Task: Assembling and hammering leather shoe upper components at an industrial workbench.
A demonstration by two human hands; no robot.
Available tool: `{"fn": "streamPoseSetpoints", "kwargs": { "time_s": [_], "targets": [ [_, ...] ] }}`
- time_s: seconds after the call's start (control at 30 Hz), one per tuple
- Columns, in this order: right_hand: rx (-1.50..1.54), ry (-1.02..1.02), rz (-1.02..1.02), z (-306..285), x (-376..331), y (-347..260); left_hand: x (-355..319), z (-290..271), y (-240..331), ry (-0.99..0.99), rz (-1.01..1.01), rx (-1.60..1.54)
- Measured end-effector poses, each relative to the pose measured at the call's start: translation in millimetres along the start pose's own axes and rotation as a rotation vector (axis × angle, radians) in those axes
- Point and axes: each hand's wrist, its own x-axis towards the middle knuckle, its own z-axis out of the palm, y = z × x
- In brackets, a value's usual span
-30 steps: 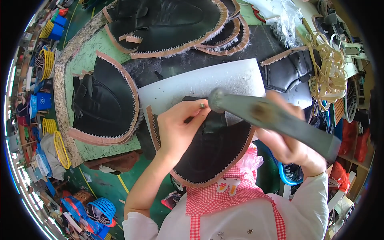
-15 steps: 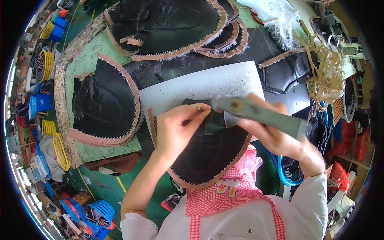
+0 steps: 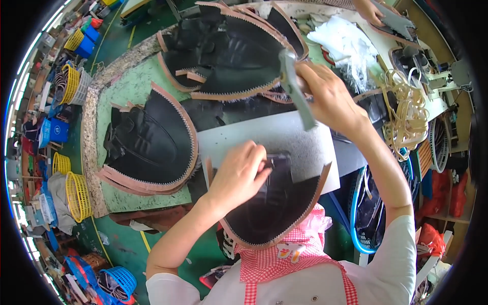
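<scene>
Black leather piece [image 3: 274,213] lies under our left hand [image 3: 239,173], pressed flat on the grey slab [image 3: 284,137]; our right hand [image 3: 328,94] grips a raised hammer [image 3: 294,86].

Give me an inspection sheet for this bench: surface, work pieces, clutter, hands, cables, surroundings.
Surface: green bench with a grey slab on it.
Work pieces: black leather piece with tan zigzag edge lies partly on the slab; hammer raised above it.
Clutter: leather stack at left, second stack at top, pale lace bundle, white wrapping.
Hands: left hand presses the leather piece; right hand grips the hammer.
Cables: nothing seen.
Surroundings: yellow baskets and blue baskets on the floor at left; another person's hand at top.
</scene>
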Motion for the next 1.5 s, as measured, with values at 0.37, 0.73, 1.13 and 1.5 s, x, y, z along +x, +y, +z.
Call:
{"fn": "streamPoseSetpoints", "kwargs": {
  "time_s": [0.37,0.73,1.13,1.5],
  "targets": [
    [0.024,-0.060,-0.102,10.0,30.4,31.7,-58.6,-157.5,-183.7,0.746,-0.485,0.697],
    [0.631,-0.534,0.119,-21.4,-92.6,-143.9,20.3,-65.7,-29.7,0.439,-0.029,0.108],
    [0.579,-0.464,0.460,-9.5,-83.2,-74.4,28.6,6.3,2.3,0.365,-0.296,-0.743],
    [0.638,-0.549,0.485,-22.8,-72.3,-60.0,30.1,22.1,-19.5,0.285,-0.485,-0.847]
  ]
}}
